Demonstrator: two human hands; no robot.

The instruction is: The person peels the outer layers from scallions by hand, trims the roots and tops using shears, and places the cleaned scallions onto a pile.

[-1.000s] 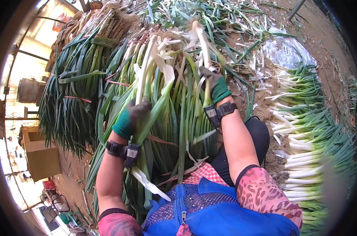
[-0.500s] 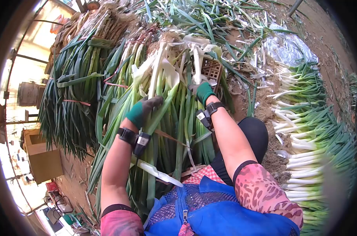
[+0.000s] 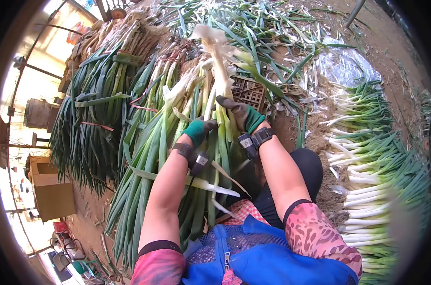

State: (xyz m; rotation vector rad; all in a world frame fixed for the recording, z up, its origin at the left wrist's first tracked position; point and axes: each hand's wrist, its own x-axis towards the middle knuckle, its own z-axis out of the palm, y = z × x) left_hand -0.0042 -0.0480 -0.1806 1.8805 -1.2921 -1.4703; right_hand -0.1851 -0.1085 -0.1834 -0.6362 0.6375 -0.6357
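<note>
A long green onion stands out from the pile in front of me, its root end pointing away and its pale outer layers hanging loose. My left hand, in a green and dark glove, is closed around the stalk low down. Just right of it, my gloved right hand grips the same onion's outer leaves, its thumb lying along the stalk. Many untrimmed green onions lie under and left of my hands, with their leaves toward me. A loose pale leaf strip lies by my left forearm.
Tied onion bundles stand at the left. A brown plastic crate sits beyond my right hand. Cleaned onions lie in a long row at the right, near silver sheeting. Leaf scraps cover the ground ahead.
Both hands have come closer together: the left moved right, the right slightly down. The onion stalk between them has shifted right and up, and its loose outer layers have swung to the right.
</note>
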